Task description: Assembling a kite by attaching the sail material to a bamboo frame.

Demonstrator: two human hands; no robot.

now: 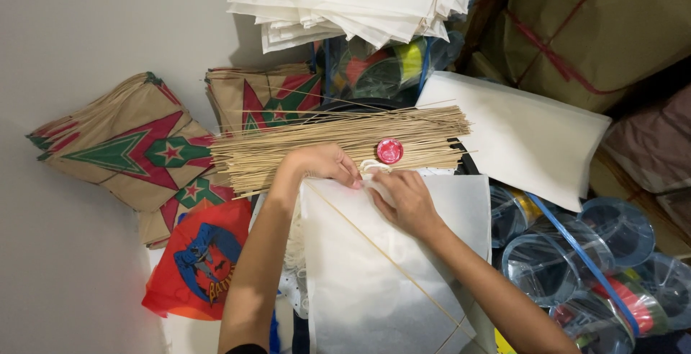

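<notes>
2 bare hands meet at the top corner of a white paper sheet [392, 267] lying in front of the person. The left hand [324, 164] has its fingers curled together and pinched down at that corner; the right hand [407, 199] lies flat on the paper just beside it, fingers together and pressing, thumb toward the left hand. Whether either hand grips anything besides the paper cannot be told. 1 thin bamboo stick [389, 257] lies on the sheet, its long axis running from the corner under the fingertips down and right toward the lower edge, so it stretches away from both hands toward the person's body, closer to the right forearm.

Just beyond the fingertips lies a thick bundle of sticks [345, 145], its long axis left to right, crosswise to the single stick, with a small red round lid [389, 151] resting on it, nearer the right hand. Left of the sheet are brown star-printed kites [126, 152] and an orange printed kite [198, 257]; right are clear plastic containers [568, 253] close against the paper's edge. Open room is scant, mostly the bare floor at far left.
</notes>
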